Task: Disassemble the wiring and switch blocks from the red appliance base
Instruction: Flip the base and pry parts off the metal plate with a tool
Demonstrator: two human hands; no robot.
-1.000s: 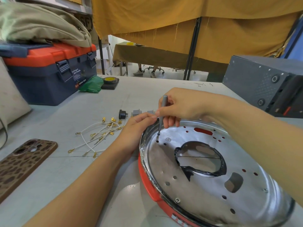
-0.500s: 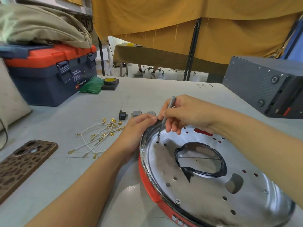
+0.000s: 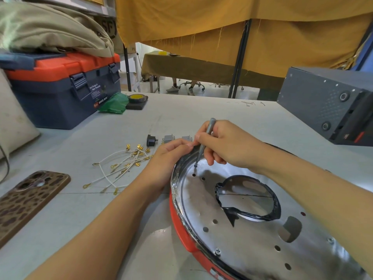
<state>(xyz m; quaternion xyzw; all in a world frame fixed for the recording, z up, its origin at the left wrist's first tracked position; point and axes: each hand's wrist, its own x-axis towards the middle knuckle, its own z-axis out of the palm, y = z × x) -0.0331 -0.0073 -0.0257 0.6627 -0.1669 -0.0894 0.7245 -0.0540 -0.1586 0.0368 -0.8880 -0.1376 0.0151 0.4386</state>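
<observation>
The red appliance base [image 3: 182,237] lies on the table at the lower right, its shiny metal plate [image 3: 252,247] facing up with a dark-rimmed central hole. My right hand [image 3: 226,144] holds a thin grey screwdriver [image 3: 204,138], tilted, with its tip on the plate's far-left rim. My left hand [image 3: 167,158] rests on the rim's left edge, fingertips beside the tool. A pile of white wires [image 3: 123,164] with gold terminals lies to the left. Behind it stand a black switch block [image 3: 151,140] and two grey switch blocks [image 3: 168,139].
A navy and orange toolbox [image 3: 60,87] with khaki cloth on top stands at the back left, with a green bag [image 3: 114,104] and a tape roll [image 3: 137,99] beside it. A phone [image 3: 26,201] in a spotted case lies at the left. A dark grey metal box [image 3: 327,104] stands at the right.
My right hand has dropped a little and tilted the screwdriver from upright to leaning; its tip has shifted toward the plate's outer rim. The left hand has barely moved.
</observation>
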